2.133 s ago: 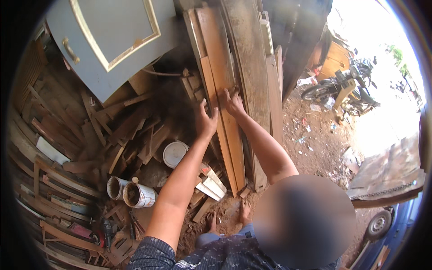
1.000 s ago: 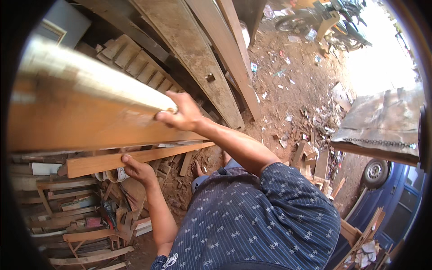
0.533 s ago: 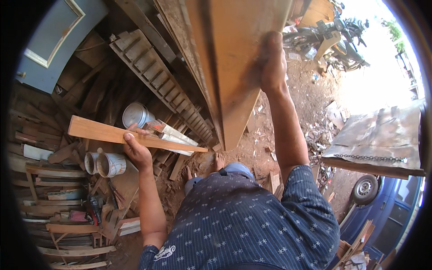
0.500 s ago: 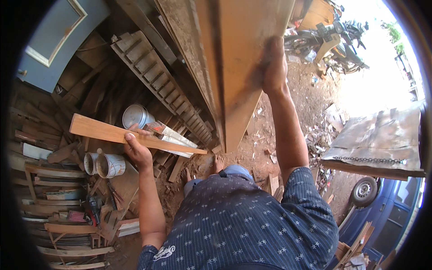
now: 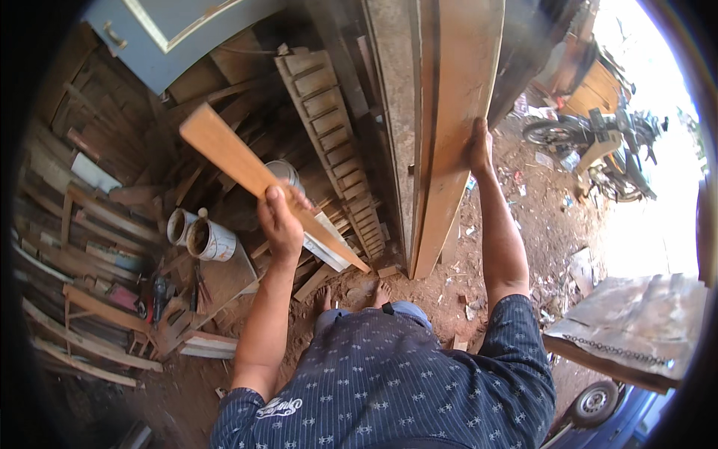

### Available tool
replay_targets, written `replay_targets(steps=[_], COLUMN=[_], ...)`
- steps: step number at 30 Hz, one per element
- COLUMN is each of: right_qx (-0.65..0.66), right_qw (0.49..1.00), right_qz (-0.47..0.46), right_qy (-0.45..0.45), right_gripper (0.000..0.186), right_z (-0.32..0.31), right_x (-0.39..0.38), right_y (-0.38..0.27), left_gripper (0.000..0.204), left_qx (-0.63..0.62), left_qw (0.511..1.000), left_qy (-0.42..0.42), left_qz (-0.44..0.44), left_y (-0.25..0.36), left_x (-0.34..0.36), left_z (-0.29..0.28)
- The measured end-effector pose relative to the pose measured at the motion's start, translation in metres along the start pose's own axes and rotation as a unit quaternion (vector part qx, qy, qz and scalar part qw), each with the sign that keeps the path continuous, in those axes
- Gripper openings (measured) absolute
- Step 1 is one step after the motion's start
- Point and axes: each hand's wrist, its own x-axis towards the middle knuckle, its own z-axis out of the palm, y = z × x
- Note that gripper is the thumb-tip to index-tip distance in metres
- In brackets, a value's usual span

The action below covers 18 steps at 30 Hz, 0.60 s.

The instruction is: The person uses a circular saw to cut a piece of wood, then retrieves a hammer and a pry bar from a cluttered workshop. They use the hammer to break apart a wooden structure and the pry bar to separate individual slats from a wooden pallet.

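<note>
My left hand (image 5: 280,228) is closed round a flat, light-brown wooden slat (image 5: 232,153), thumb on top and fingers passing beneath. The slat slants from its wide upper-left end down toward the ground near my feet. On the right, my right hand (image 5: 482,150) grips the right-hand edge of a tall brown wooden board (image 5: 456,97); some of its fingers are hidden. That board stands upright, its lower end near the ground, beside a rougher greyish plank (image 5: 396,97).
Left of the boards leans a slatted wooden frame (image 5: 329,127). Stained buckets (image 5: 213,241), a power drill (image 5: 158,295) and stacked timber (image 5: 97,299) lie at left. A blue-grey door (image 5: 172,37) is behind. At right are a motorbike (image 5: 598,142) and a chained sheet-covered surface (image 5: 628,318).
My view has turned, so the surroundings sit further right. The slat in my left hand is tilted more steeply. My right hand remains at the tall board's edge.
</note>
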Motion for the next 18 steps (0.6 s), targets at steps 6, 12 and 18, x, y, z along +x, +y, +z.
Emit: replay_targets(steps=[6,12,18], right_qx=[-0.226,-0.356,0.025], right_qw=[0.973,0.929,0.976], right_qz=[-0.032,-0.104,-0.095], right_qy=[0.041,0.004,-0.193], right_gripper=[0.069,0.075,0.043], right_z=[0.029,0.056,0.079], right_x=[0.054,0.012,-0.131], right_y=[-0.005,-0.006,-0.055], left_gripper=[0.045,0.049,0.039], left_qx=[-0.010,-0.035,0.011], left_qw=[0.996,0.976,0.961], left_qy=[-0.081,-0.215,-0.266], left_qz=[0.048,0.015,0.080], left_y=[0.026,0.019,0.001], left_x=[0.027,0.046,0.086], left_z=[0.044,0.134,0.201])
